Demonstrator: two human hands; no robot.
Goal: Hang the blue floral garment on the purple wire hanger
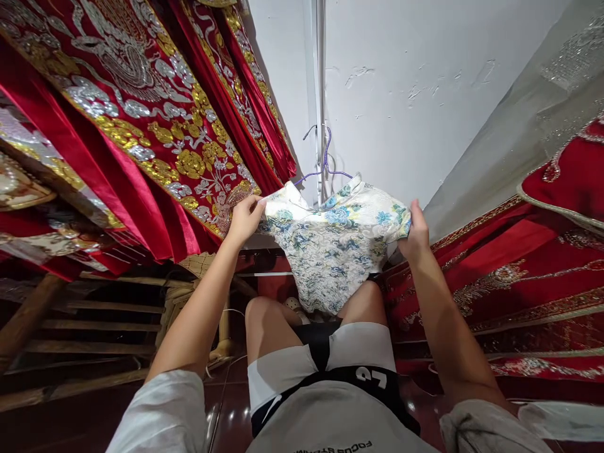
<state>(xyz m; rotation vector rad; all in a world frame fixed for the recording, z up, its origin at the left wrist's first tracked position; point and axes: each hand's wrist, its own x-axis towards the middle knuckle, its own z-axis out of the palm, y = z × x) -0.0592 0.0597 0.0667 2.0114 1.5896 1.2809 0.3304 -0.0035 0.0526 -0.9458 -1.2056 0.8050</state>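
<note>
A white dress with a blue and green flower print point(333, 242) hangs on a purple wire hanger point(325, 165) in front of me, hooked on a metal pole point(321, 94). My left hand point(244, 219) pinches the dress's left shoulder edge. My right hand point(415, 234) grips its right shoulder edge. Both arms are stretched forward, holding the dress spread out between them above my knees.
Red garments with gold and silver embroidery point(155, 126) hang close on the left. More red embroidered cloth point(519, 277) lies on the right. A white wall point(425, 82) is behind the pole. Wooden slats point(94, 314) sit low on the left.
</note>
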